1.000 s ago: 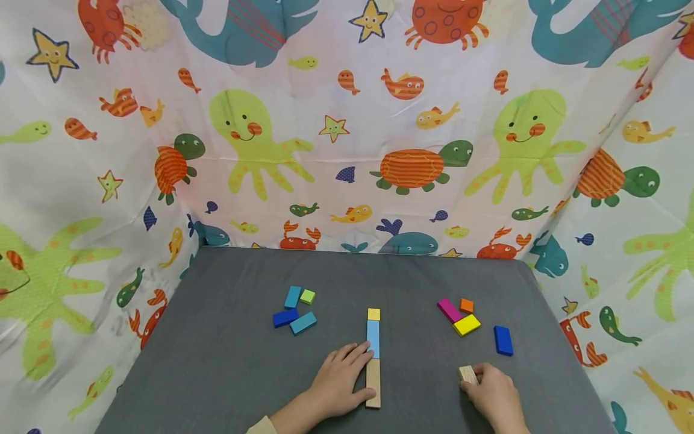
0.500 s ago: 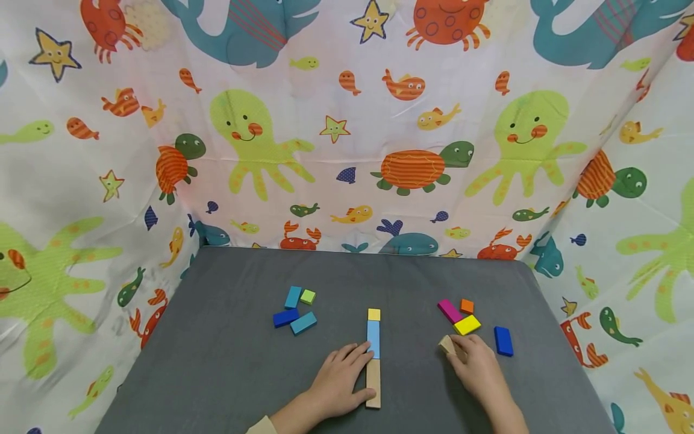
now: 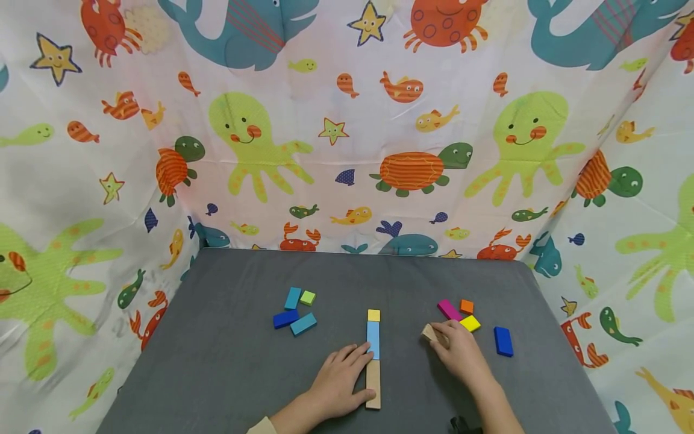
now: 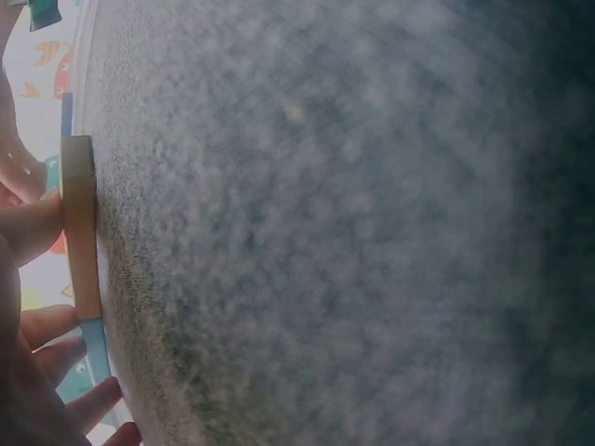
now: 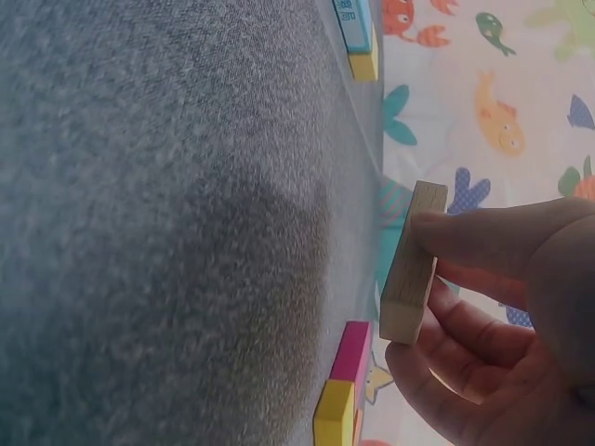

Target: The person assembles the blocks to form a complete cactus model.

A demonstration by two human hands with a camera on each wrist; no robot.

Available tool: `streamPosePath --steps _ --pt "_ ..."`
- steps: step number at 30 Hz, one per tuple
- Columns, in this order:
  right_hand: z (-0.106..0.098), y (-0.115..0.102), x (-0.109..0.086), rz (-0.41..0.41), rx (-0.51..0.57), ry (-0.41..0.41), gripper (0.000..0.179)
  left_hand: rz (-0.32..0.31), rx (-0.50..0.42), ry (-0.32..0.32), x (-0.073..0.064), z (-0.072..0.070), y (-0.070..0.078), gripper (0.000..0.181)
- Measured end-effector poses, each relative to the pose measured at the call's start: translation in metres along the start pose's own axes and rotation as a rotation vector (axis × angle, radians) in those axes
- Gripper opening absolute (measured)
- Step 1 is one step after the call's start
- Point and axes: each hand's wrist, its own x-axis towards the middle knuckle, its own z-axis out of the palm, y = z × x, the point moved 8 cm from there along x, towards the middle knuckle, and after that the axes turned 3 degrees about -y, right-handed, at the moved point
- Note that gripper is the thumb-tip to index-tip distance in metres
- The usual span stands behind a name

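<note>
One block's (image 5: pixel 358 30) markings (image 5: pixel 347 11), right wrist only

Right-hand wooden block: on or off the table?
Off: right wrist view shows the wooden block pinched by the right hand, raised clear of the table.

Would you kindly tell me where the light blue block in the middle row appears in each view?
Head: the light blue block lies right of centre, between the yellow block and the long wooden block.
Left wrist: it is at the lower left, meeting the long wooden block's end.
Right wrist: it is at the top, right of centre, cut off by the picture's edge.
Shared landmark: the grey tabletop.
</note>
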Motion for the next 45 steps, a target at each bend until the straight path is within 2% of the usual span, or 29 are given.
streamPosePath --steps 6,19,30,38,45 --pt "0.005 -0.004 0.005 0.001 0.013 -0.035 0.036 0.004 0.006 0.002 0.001 0.002 -0.001 0.073" --pt "0.019 -0.021 0.020 -0.097 -0.001 -0.032 0.036 0.039 0.013 0.020 0.002 0.003 -0.001 0.074" --pt "0.040 -0.035 0.034 -0.089 -0.002 -0.100 0.036 0.037 0.048 0.043 0.003 0.006 -0.003 0.075" --pt "0.052 -0.051 0.041 -0.150 -0.001 -0.140 0.035 0.031 0.023 0.053 0.003 0.008 -0.007 0.075" --pt "0.058 -0.062 0.039 -0.207 0.013 -0.136 0.034 0.036 0.034 0.045 0.004 0.006 -0.005 0.075"
